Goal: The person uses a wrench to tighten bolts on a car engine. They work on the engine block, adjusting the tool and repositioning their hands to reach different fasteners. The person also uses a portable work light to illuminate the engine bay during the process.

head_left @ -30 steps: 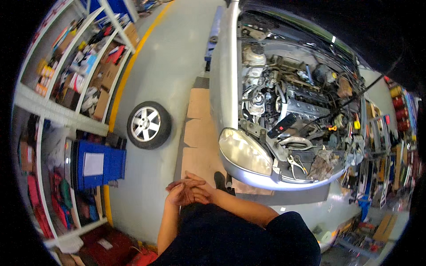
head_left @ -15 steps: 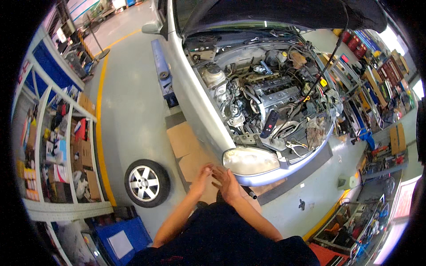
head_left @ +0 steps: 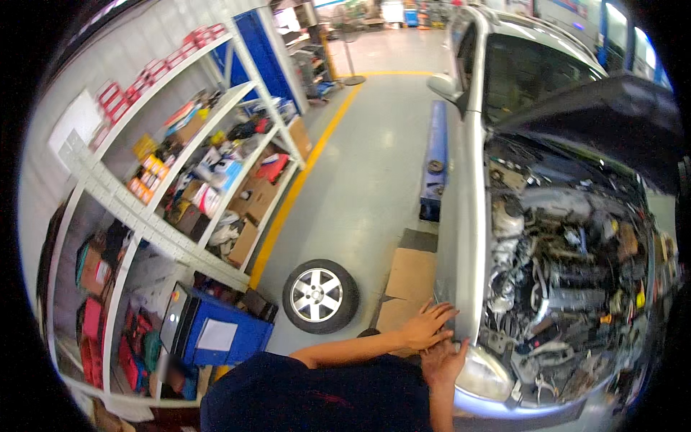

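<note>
My left hand (head_left: 430, 325) is held out in front of my body, fingers stretched and spread, nothing in it. Just below it is my right hand (head_left: 443, 362), also empty, its fingers apart; the two overlap slightly or touch. Both are beside the front corner of a silver car, close to its fender (head_left: 468, 245) and cloudy headlight (head_left: 484, 373). Whether a fingertip touches the bodywork I cannot tell. Under the raised hood (head_left: 604, 119) lies the uncovered engine (head_left: 576, 288), a little blurred.
A wheel with a silver rim (head_left: 317, 296) lies on the floor to the left. Cardboard sheets (head_left: 412, 275) are spread beside the car, near a blue lift arm (head_left: 435, 155). Shelves (head_left: 194, 155) of boxes and parts line the left, above a blue cabinet (head_left: 209, 331).
My view has swung left, bringing the shelves and more of the car's side into sight. My hands have shifted from before the headlight to beside the fender, the left reaching across to the right.
</note>
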A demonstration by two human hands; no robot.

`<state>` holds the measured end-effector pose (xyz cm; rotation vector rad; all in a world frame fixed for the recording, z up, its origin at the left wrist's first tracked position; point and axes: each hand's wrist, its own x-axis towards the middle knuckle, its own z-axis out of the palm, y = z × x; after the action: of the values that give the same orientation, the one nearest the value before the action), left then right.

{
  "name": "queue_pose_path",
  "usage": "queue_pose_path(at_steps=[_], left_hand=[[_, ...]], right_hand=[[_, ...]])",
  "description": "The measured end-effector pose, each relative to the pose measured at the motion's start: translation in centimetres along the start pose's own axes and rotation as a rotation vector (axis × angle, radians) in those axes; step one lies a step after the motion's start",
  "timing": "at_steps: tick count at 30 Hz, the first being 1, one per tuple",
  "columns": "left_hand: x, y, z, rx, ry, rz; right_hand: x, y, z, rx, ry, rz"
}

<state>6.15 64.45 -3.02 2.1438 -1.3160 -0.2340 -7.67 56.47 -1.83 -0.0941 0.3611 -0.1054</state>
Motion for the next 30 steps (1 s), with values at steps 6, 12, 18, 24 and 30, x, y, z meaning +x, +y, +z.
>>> queue_pose_path(at_steps=[6,12,18,24,30], left_hand=[[2.9,-5.4,-0.5,-0.226,0.102,-0.218],[10.0,-6.1,1.6,-0.261,-0.105,0.082],[14.2,-0.5,-0.4,-0.134,-1.107,0.425],[14.0,3.6,1.5,-0.061,-1.483,0.85],[14.6,6.0,2.4,-0.091,-1.553,0.936]], right_hand=[[1.6,-3.1,5.8,-0.323,0.008,-0.073],[4.7,-6.8,7.2,-0.796,0.191,-0.661],[4.2,-4.9,11.0,-1.976,0.44,-0.847],[-0.3,-2.4,6.2,-1.678,0.949,-0.82],[-2.3,-0.1,7.5,-1.488,1.177,-0.961]])
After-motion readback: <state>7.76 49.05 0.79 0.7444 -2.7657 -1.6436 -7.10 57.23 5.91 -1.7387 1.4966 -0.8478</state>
